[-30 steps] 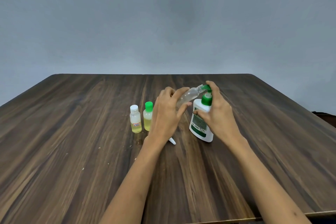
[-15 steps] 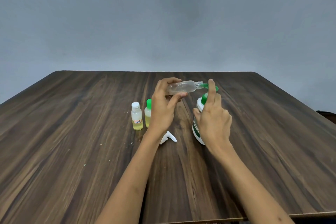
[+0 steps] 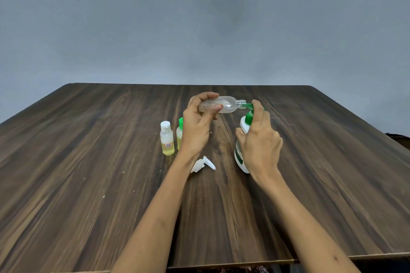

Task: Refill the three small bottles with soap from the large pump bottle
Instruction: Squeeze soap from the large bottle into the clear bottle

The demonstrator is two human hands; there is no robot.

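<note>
**Clear bottle held sideways at the pump spout**

Left hand [image 3: 195, 131] raised above the wooden table [image 3: 88, 162], fingers and thumb closed around the base end of a clear small bottle [image 3: 224, 105]. Bottle lies nearly level, uncapped neck pointing right, mouth touching or just at the tip of the green pump spout [image 3: 248, 106]. Looks empty or nearly so; contents hard to judge through the plastic.

Right hand [image 3: 261, 146] on the large pump bottle [image 3: 240, 153], a white bottle with a green label, standing on the table. Forefinger rests on top of the green pump head; the remaining fingers curl loosely in front of the bottle, thumb against its near shoulder. Cannot tell if the pump is pressed down.

Left of the left hand, two more small bottles stand upright and close together: one with a white cap [image 3: 166, 138], a small label and yellow liquid in its lower part; one with a green cap [image 3: 179, 132], partly hidden behind the left hand, also holding yellowish liquid.

A white spray-type cap [image 3: 204, 164] lies on its side on the table between the two forearms, just beside the left wrist.
</note>
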